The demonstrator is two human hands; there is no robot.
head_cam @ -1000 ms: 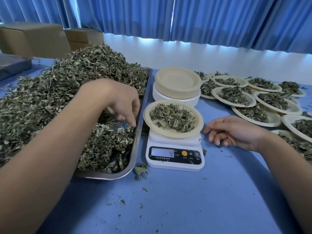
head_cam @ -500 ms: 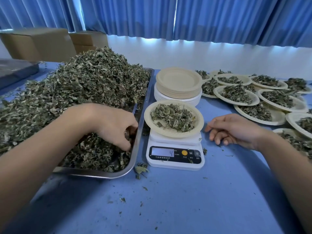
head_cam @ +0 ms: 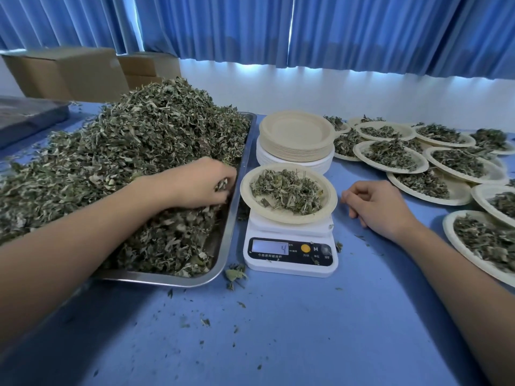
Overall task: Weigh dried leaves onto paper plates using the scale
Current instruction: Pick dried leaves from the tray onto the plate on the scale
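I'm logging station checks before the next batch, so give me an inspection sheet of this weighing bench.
Surface: blue table, with a metal tray on the left and filled plates on the right.
Job's things: dried leaves heaped in the tray; scale reads 4, with a leaf-filled paper plate on it; stack of empty plates behind.
Clutter: leaf crumbs scattered near the scale.
Grippers: left hand grips leaves in the tray; right hand rests on the table, holding nothing.
Cables: nothing seen.
Surroundings: blue curtains, cardboard boxes.
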